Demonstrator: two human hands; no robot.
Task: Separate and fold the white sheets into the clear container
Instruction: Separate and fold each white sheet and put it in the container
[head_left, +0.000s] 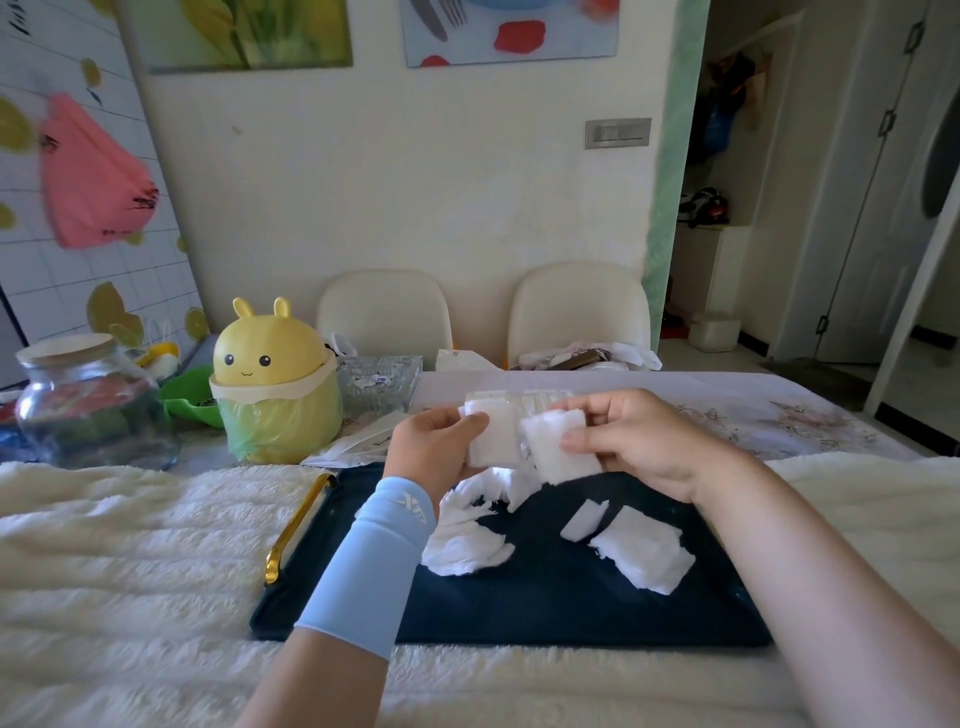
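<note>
Above the dark tray (545, 603), the left hand (434, 441) pinches 1 folded white sheet (493, 436). The right hand (644, 441) grips a second sheet (558, 449). The clear container (540, 399) sits just beyond them. A crumpled sheet (467, 535) lies on the tray's left side and a folded sheet (644, 553) on its right.

Desk (753, 415): blanket (130, 545) across the near part.
Tray (571, 613): on the blanket, centre; handle (296, 525) along its left edge.
On the tray: loose sheet pile (467, 540) left of centre; small folded piece (584, 519) to its right; folded sheet (644, 556) just right of that piece.
Above the tray's far edge: left hand (431, 447) gripping first sheet (493, 436); right hand (639, 441) gripping second sheet (561, 447); sheets touching, side by side.
Clear container (519, 400): just behind the hands, partly hidden.
Far left: jar (88, 410); bin (275, 384) to its right; glass dish (379, 382) right of the bin.
Behind the desk: two chairs (384, 312), side by side.
</note>
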